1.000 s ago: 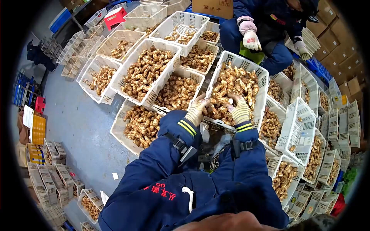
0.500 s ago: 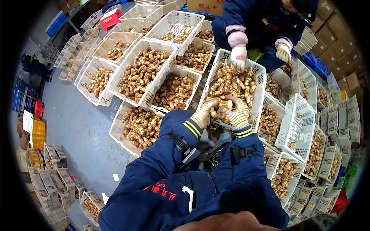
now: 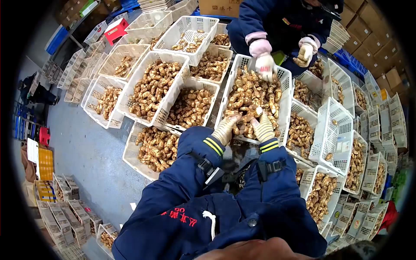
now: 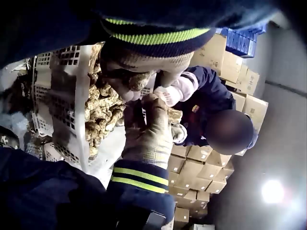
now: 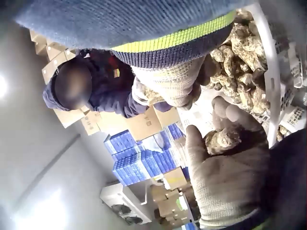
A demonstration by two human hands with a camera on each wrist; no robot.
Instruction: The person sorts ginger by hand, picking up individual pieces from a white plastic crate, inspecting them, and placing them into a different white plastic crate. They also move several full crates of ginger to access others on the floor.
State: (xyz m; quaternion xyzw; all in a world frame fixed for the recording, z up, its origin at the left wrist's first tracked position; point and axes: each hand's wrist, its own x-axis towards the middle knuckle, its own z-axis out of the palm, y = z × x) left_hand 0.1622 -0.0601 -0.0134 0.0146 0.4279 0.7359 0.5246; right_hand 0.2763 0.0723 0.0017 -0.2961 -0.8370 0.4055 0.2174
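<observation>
My gloved left hand (image 3: 224,129) is over the near left end of a white crate (image 3: 220,113) heaped with brown, knobbly mushrooms (image 3: 255,93). In the right wrist view a stubby mushroom (image 5: 223,140) sits between this hand's thumb and curled fingers. Close beside it, my gloved right hand (image 3: 263,128) pinches another mushroom (image 4: 174,115), which sticks out past the fingers in the left wrist view. A white end shows by its fingertips in the head view. Across the crate, another person's gloved hand (image 3: 265,68) reaches onto the far part of the heap.
Crates of mushrooms flank this one, including a stacked crate (image 3: 155,86) to the left and a tall, nearly bare crate (image 3: 331,134) to the right. The other person (image 3: 281,24) sits at the far end. Cardboard boxes (image 3: 368,34) are piled behind; blue-grey floor (image 3: 99,143) lies left.
My hands came up from the heap, met with mushrooms in them, then parted slightly. The other person's hand moved from the knee area into the crate. The head view shifted a little.
</observation>
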